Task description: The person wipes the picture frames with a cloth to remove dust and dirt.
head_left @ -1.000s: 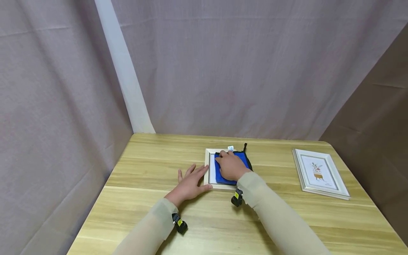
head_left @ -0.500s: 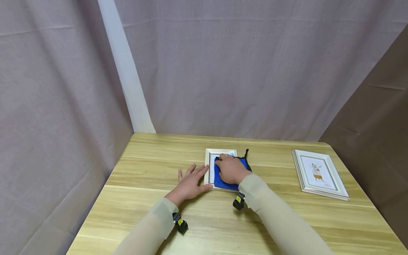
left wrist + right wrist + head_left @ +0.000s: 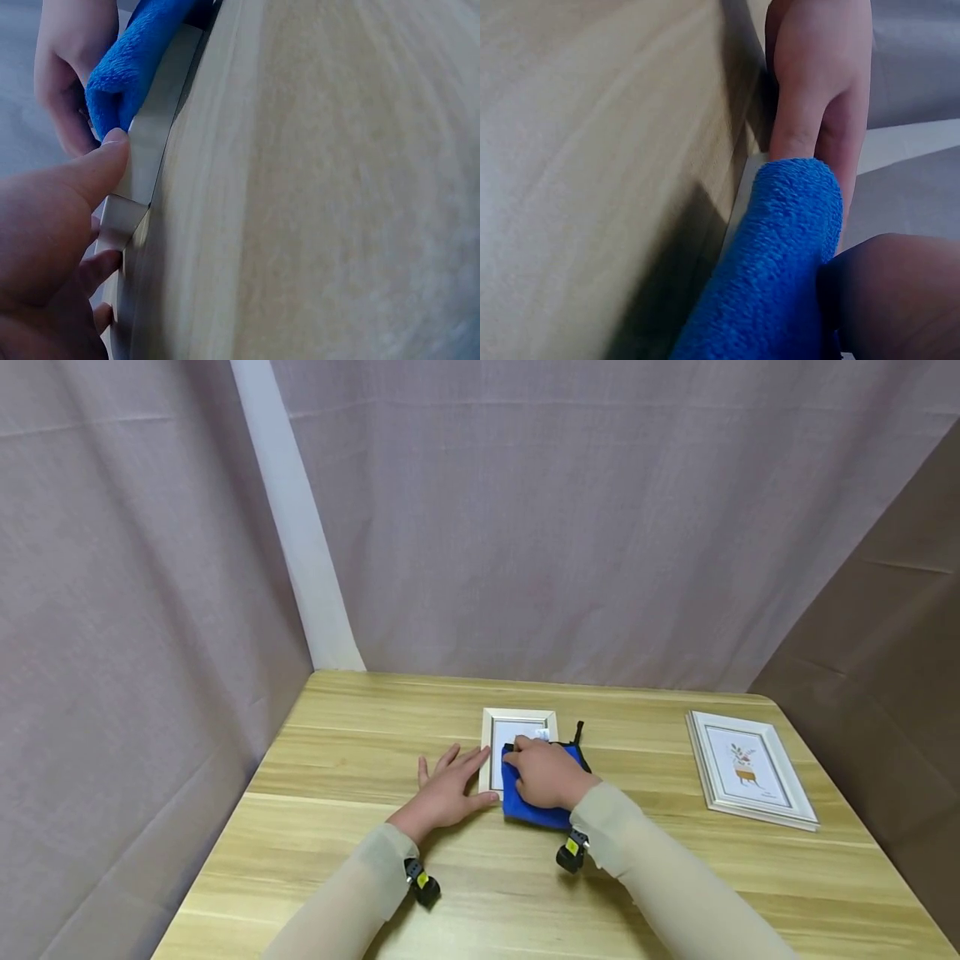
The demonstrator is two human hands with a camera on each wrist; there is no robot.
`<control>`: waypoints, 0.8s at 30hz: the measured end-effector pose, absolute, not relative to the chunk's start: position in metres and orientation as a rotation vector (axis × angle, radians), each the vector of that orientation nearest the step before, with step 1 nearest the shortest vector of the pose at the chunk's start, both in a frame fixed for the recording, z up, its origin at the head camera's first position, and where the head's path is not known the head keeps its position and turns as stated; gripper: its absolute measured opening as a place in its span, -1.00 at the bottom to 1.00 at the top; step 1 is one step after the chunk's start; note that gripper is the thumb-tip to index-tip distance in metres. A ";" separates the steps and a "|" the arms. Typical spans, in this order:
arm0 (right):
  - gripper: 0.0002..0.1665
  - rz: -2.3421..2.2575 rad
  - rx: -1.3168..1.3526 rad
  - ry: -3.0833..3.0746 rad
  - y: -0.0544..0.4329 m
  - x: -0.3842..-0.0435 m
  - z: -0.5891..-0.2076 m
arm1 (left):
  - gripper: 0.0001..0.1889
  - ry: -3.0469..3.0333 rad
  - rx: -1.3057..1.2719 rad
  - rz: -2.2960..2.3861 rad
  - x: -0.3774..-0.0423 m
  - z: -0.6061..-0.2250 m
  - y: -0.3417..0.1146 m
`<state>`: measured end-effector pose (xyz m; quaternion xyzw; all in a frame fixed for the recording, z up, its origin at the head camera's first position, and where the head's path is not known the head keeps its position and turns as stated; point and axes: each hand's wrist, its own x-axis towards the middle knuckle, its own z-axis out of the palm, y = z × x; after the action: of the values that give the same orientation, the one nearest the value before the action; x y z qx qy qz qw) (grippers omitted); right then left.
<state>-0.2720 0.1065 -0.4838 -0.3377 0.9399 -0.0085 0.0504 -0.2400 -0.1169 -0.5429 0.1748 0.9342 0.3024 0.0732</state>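
A small picture frame with a pale border lies flat on the table. My left hand has its fingers spread along the frame's left side. Its thumb rests at the near left corner, seen on the frame's edge in the left wrist view. My right hand grips a fluffy blue cloth with black trim, a loop and a white tag, its fingers curled on top. The cloth covers the lower right of the frame and overhangs the near edge. In the right wrist view the cloth bulges beside the left thumb.
At the right of the wooden table lies a white picture frame with a plant print, apparently stacked on another. Grey curtains stand behind and at the left, a brown one at the right.
My right hand has drawn the cloth toward me down the frame, baring the frame's far part and passing over its near edge. The left hand has stayed in place.
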 end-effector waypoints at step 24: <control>-0.54 -0.124 -1.105 2.845 0.107 -0.252 -0.484 | -0.12 2.824 0.547 0.884 -0.237 -0.536 -0.117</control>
<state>-0.2525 0.1075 -0.4841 -0.3613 0.9306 -0.0405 0.0434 -0.2367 -0.1173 -0.5364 0.1812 0.9364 0.2931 0.0660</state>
